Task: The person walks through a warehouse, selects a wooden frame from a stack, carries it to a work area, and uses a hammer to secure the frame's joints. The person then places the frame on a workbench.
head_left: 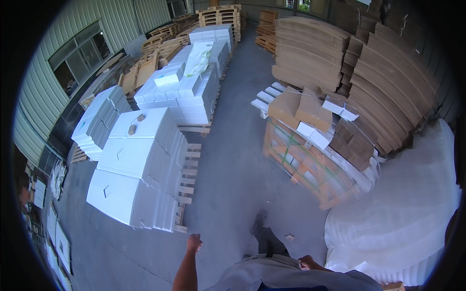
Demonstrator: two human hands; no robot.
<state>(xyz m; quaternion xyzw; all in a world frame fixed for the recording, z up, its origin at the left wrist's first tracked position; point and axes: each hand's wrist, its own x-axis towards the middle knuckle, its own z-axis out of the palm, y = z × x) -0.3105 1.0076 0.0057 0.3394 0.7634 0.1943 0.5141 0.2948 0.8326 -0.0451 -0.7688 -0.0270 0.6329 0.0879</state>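
My left hand hangs out in front of my body with its fingers curled in, and no object shows in it. It is nearest to a stack of flat white cartons on a wooden pallet, apart from both. Close by my right side, my right hand is also curled closed, partly covered by my light shirt, with nothing seen in it. A large bulky roll of white translucent wrapping stands to the right of that hand. One dark-trousered leg is stretched forward over the grey floor.
Down the left run more stacks of white boxes and wooden pallets. On the right stand a wooden crate with green straps and tall piles of flat brown cardboard. A small chunk of debris lies on the floor ahead.
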